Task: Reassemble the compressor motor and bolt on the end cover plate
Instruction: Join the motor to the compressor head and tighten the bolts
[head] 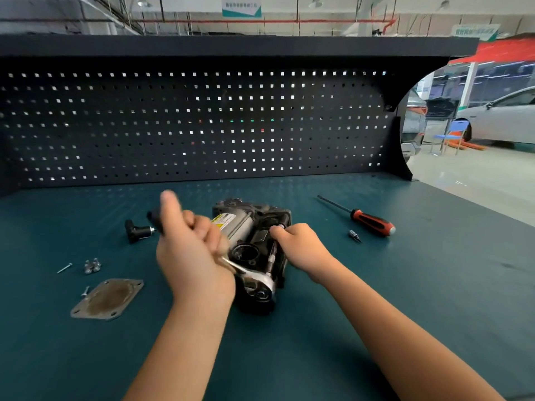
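head view, compressor motor (241, 227) lying, axis front-back

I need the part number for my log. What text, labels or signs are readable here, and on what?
Nothing reads clearly.
Yellow-and-white sticker on the silver motor cylinder: too blurred.
White-and-teal ceiling banner: characters too blurred.
White-and-green sign at far right: too blurred.

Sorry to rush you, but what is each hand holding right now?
Left hand: closed around the ratchet wrench handle, motion-blurred.
Right hand: pinching the far end of the metal rod on the compressor motor.
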A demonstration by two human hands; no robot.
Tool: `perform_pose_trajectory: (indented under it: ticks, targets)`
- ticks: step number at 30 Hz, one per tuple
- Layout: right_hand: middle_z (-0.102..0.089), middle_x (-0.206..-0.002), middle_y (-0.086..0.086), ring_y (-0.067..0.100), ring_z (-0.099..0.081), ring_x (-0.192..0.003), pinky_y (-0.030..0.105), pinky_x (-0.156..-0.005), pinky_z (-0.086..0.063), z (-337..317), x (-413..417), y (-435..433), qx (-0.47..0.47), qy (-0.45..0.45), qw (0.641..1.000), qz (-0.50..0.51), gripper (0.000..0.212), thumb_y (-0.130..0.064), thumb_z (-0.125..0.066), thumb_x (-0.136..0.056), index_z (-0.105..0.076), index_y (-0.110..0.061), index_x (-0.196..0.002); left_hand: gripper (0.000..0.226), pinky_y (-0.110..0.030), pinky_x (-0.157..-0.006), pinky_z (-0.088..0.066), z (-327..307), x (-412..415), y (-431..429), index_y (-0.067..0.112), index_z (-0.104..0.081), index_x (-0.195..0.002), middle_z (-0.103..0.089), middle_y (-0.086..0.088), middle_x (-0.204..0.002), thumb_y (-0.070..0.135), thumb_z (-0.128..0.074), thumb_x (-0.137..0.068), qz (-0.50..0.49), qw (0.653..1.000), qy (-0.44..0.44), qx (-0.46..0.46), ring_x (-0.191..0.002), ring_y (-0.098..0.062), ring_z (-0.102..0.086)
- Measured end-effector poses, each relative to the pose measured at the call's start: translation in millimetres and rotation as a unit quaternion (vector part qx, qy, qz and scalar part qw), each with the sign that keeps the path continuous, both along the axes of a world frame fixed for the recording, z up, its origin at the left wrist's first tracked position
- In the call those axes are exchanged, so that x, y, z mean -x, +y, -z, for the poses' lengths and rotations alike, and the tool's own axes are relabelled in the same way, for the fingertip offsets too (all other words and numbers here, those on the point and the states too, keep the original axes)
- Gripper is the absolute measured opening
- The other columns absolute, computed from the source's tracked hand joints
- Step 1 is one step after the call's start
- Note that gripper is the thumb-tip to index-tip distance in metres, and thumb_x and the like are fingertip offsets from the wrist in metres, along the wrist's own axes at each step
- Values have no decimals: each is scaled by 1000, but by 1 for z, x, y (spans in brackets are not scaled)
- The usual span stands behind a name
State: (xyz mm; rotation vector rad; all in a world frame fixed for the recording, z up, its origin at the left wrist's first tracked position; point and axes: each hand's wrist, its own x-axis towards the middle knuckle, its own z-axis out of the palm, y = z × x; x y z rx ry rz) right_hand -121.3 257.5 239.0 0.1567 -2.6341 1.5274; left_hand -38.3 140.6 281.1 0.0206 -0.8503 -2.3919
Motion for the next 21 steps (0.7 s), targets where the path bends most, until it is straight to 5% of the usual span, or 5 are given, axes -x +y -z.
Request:
perform_pose_trajectory:
  ticks: [5,9,12,15,21]
  targets:
    - [-39,-46,-8,9,-34,-46,21,-45,-33,4,1,0,-26,22,999,6,44,-26,-51,-92,-34,-13,-54,33,-14,-39,-27,4,-5,20,24,-38,-49,-34,12,-40,30,-62,-71,4,932,143,332,-36,-5,-30]
    - [-37,-46,-6,12,-34,-47,28,-47,-31,4,-1,-1,-73,23,997,32,53,-40,-60,-87,-35,-15,-48,24,-21,-52,-30,25,-6,40,11,-58,-59,-53,-5,-49,29,-60,-76,-18,553,322,768,-48,-22,-47]
    - [-23,-32,-8,13,-25,-42,30,-45,-21,3,-1,-4,-74,32,996,26,63,-43,-58,-88,-22,-16,-44,24,-20,-46,-25,35,-9,41,6,-55,-61,-57,-9,-49,25,-68,-68,-9,399,344,850,-41,-29,-51]
    - [-31,-46,-2,14,-29,-47,29,-45,-25,5,1,-3,-74,26,997,27,54,-33,-53,-91,-27,-13,-49,23,-19,-42,-28,37,-11,36,11,-55,-60,-55,-3,-48,25,-72,-69,-70,485,365,791,-43,-20,-49]
    - [-30,-50,1,16,-30,-50,27,-47,-28,1,-2,1,-91,35,995,3,49,-19,-47,-93,-24,-12,-50,37,-14,-36,-26,15,-6,17,24,-43,-51,-36,13,-42,38,-64,-78,6,978,70,197,-35,-3,-30]
